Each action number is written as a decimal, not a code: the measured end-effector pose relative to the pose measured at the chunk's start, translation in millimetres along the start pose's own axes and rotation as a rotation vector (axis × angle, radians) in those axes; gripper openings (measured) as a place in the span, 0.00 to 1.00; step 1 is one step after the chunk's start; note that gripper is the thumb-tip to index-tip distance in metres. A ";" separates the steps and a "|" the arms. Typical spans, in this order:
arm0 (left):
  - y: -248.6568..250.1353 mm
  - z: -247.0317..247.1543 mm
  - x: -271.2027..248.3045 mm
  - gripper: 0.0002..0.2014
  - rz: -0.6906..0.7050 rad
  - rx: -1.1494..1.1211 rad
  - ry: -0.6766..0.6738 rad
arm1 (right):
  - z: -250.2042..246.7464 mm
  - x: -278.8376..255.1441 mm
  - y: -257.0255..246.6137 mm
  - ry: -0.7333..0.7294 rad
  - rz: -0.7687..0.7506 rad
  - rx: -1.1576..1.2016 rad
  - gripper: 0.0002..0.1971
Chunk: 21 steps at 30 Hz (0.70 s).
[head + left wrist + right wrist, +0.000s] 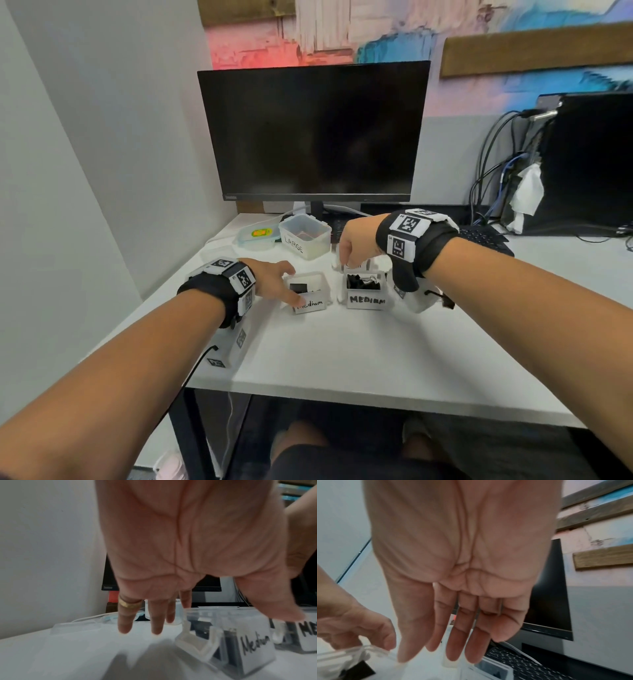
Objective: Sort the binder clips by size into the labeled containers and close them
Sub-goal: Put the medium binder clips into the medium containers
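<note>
While both hands [274, 279] [352, 248] hang relaxed, two Medium containers [310, 291] [364, 291] sit just beneath them.

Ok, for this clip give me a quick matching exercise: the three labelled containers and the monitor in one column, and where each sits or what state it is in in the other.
Things:
1. LARGE container
2. handwritten Medium container
3. block-letter MEDIUM container
4. monitor

States:
A. left hand right beside it
B. screen dark
C. farthest back, beside a loose lid
D. heaped with black clips, under the right hand

Pairs: 1-C, 2-A, 3-D, 4-B
</note>
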<state>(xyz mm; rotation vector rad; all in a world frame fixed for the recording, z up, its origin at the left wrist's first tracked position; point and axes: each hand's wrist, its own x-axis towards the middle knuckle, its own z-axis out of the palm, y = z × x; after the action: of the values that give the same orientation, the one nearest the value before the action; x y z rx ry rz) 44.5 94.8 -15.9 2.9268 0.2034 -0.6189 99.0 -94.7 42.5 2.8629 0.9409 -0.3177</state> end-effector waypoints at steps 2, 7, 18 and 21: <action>5.8 2.6 -0.9 0.49 0.019 -0.022 0.038 | 5.0 -7.4 9.9 -0.007 0.044 0.019 0.16; 22.6 3.1 -6.4 0.37 0.086 0.008 0.125 | 21.7 -24.0 25.8 -0.075 0.137 -0.031 0.31; 33.0 -2.5 0.2 0.34 0.110 0.037 0.038 | 41.0 -9.1 36.0 -0.016 0.197 0.074 0.19; 33.4 -5.3 1.7 0.34 0.088 0.027 -0.011 | 38.2 -5.9 39.8 -0.061 0.204 0.202 0.24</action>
<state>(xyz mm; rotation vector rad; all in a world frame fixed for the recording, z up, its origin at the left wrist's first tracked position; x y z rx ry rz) 53.5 63.0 -8.2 2.9385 0.0655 -0.6288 111.9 -136.5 8.3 3.0767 0.6320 -0.5019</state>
